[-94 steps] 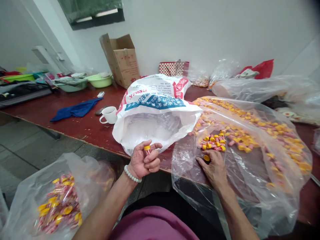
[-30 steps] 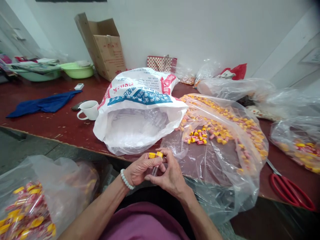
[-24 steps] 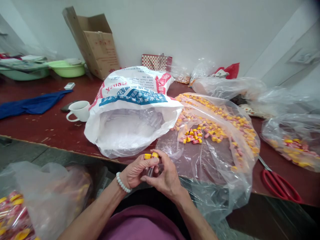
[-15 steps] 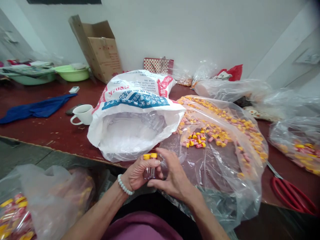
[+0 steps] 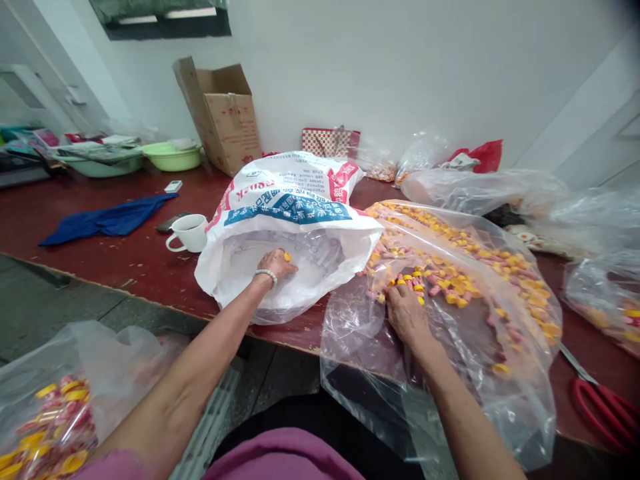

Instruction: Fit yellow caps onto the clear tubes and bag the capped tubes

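Note:
My left hand (image 5: 279, 265), with a pale bead bracelet at the wrist, reaches into the mouth of a printed white sack (image 5: 215, 277). A yellow cap (image 5: 287, 257) shows between its closed fingers; the vial under it is hidden. Clear plastic vials (image 5: 320, 250) lie inside the sack. To the right, my right hand (image 5: 407, 313) bends its fingers down over small yellow-capped pieces (image 5: 419, 283) with red-and-white bodies. These pieces lie at the opening of a large clear plastic bag (image 5: 450, 347). Its fingertips are partly hidden, so what they grip cannot be made out.
A white mug (image 5: 193, 233) stands left of the sack, near a blue cloth (image 5: 110, 223). Red-handled scissors (image 5: 603, 407) lie at the right. An open carton (image 5: 233, 130) and green basins (image 5: 173, 158) stand behind. Another bag of capped pieces (image 5: 55, 420) is at lower left.
Both hands were together in front of me at two yellow-capped vials. My left hand has moved forward into the sack, and my right hand has gone right to the capped pieces.

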A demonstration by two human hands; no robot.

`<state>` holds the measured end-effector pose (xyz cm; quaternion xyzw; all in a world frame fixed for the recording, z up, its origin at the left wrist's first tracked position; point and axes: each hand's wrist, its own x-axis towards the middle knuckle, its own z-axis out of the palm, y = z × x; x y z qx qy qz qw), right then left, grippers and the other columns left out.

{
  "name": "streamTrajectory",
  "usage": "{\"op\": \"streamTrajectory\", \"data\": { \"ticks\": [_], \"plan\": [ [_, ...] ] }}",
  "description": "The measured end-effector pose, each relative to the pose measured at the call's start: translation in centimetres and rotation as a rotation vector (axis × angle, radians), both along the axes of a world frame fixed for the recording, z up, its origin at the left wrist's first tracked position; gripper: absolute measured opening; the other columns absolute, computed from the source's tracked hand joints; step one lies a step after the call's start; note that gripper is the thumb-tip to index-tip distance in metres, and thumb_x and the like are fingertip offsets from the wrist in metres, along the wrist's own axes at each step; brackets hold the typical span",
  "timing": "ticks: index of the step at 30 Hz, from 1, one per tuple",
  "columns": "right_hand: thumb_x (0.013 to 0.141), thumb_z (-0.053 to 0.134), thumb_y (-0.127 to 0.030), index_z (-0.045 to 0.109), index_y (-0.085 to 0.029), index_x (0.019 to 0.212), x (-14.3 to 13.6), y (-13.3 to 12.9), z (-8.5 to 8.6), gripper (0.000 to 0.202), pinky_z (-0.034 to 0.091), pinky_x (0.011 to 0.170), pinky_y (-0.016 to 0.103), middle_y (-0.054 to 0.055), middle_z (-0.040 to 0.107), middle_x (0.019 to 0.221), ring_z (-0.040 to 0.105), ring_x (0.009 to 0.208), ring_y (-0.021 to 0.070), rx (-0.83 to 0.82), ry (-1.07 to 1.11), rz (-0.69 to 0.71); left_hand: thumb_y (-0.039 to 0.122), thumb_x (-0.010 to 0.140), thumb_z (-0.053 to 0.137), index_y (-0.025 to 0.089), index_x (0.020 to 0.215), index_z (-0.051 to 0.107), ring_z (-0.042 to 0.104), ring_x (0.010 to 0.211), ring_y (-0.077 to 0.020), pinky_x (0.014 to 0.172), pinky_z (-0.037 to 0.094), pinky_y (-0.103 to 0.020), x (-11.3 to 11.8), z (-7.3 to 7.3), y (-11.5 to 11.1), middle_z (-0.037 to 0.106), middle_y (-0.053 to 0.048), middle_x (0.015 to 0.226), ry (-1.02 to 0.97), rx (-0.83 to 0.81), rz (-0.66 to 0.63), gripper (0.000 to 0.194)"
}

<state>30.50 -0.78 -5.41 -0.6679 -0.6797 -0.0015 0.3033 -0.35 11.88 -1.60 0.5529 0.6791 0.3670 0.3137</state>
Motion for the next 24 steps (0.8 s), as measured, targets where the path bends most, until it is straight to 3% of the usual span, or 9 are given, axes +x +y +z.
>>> {"op": "streamTrajectory", "data": {
  "ticks": [3,5,10,13,16,20,24],
  "plan": [
    [0.076,0.048,-0.017,0.063,-0.020,0.073,0.8,-0.1,0.3,0.016,0.043,0.074,0.035,0.011,0.062,0.088,0.056,0.081,0.0234,-0.001,0.085,-0.029,0.008,0.036,0.074,0.017,0.049,0.054,0.059,0.087,-0.0296,0.073,0.041,-0.031,-0.4,-0.2,-0.2,0.057,-0.004,0.054,0.037,-0.005,-0.041,0.025],
    [0.073,0.049,-0.018,0.063,-0.019,0.069,1.5,-0.3,0.5,0.014,0.044,0.073,0.035,0.010,0.063,0.081,0.057,0.077,0.0227,0.010,0.170,-0.069,0.014,0.042,0.074,0.016,0.057,0.060,0.060,0.082,-0.0273,0.071,0.042,-0.031,-0.5,-0.1,-1.6,0.059,-0.004,0.058,0.011,0.014,-0.068,0.021],
    [0.080,0.044,-0.034,0.063,-0.014,0.092,-0.6,-2.7,2.6,0.030,0.047,0.061,0.032,0.008,0.066,0.077,0.059,0.065,0.0187,0.078,0.476,-0.213,0.033,0.064,0.069,0.014,0.093,0.064,0.061,0.078,-0.0173,0.068,0.045,-0.024,0.7,0.4,-8.9,0.067,-0.007,0.089,-0.208,0.099,-0.208,0.035],
    [0.077,0.057,-0.037,0.061,-0.016,0.094,-4.7,-5.2,5.3,0.028,0.045,0.057,0.026,0.006,0.066,0.083,0.057,0.063,0.0139,0.040,1.002,-0.007,0.032,0.067,0.070,0.014,0.091,0.065,0.059,0.075,-0.0150,0.067,0.045,-0.022,2.2,1.0,-13.7,0.067,-0.005,0.087,-0.351,0.101,-0.378,0.031],
    [0.070,0.066,-0.032,0.063,-0.017,0.084,-8.5,-7.1,7.5,0.021,0.042,0.052,0.022,0.002,0.064,0.073,0.053,0.058,0.0107,-0.179,1.351,0.234,0.025,0.068,0.069,0.014,0.090,0.066,0.057,0.073,-0.0134,0.066,0.045,-0.021,3.4,1.5,-16.9,0.065,-0.003,0.083,-0.342,0.087,-0.506,0.025],
    [0.068,0.067,-0.029,0.064,-0.018,0.080,-10.4,-8.0,7.9,0.017,0.038,0.050,0.020,-0.001,0.060,0.068,0.051,0.057,0.0088,-0.328,1.401,0.230,0.019,0.069,0.066,0.014,0.091,0.066,0.056,0.073,-0.0130,0.066,0.044,-0.022,3.8,1.7,-18.4,0.066,-0.003,0.084,-0.259,0.140,-0.562,0.023],
    [0.075,0.062,-0.039,0.064,-0.018,0.088,-10.0,-8.0,7.2,0.025,0.036,0.049,0.021,-0.001,0.059,0.069,0.050,0.058,0.0105,-0.414,1.250,0.250,0.018,0.067,0.067,0.013,0.089,0.066,0.056,0.071,-0.0131,0.065,0.044,-0.022,3.7,1.9,-18.8,0.066,-0.004,0.082,-0.300,0.095,-0.555,0.023]
  ]
}}
